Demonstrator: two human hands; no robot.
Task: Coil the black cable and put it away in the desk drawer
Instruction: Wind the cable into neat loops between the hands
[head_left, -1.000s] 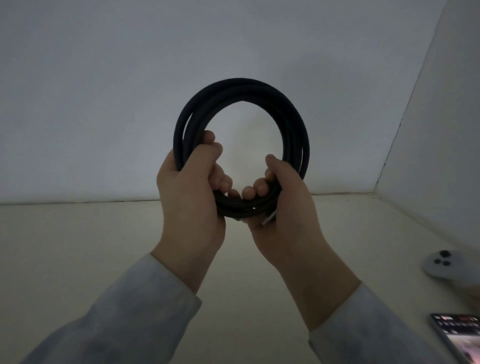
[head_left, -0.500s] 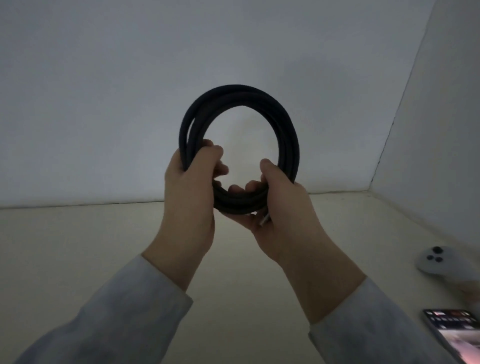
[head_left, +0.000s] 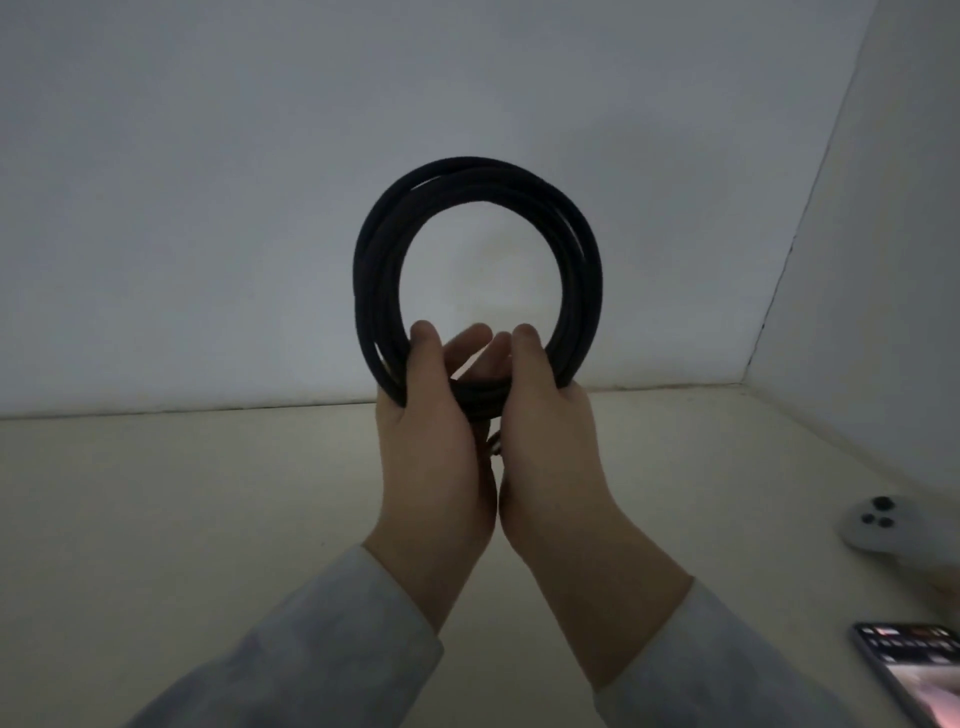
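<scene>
The black cable (head_left: 475, 182) is wound into a round coil of several loops, held upright in the air above the pale desk top (head_left: 208, 519). My left hand (head_left: 431, 441) grips the coil's lower left part, thumb over the loops. My right hand (head_left: 550, 441) grips the lower right part, pressed close against the left. A small metal plug end (head_left: 494, 446) pokes out between the two palms. The bottom of the coil is hidden by my fingers. No drawer is in view.
A white game controller (head_left: 878, 527) lies at the right edge of the desk. A lit phone (head_left: 919, 670) lies face up at the lower right corner. White walls close the desk at the back and right.
My two hands have come together at the bottom of the coil until they touch. The coil has stayed upright and looks a little rounder and tighter.
</scene>
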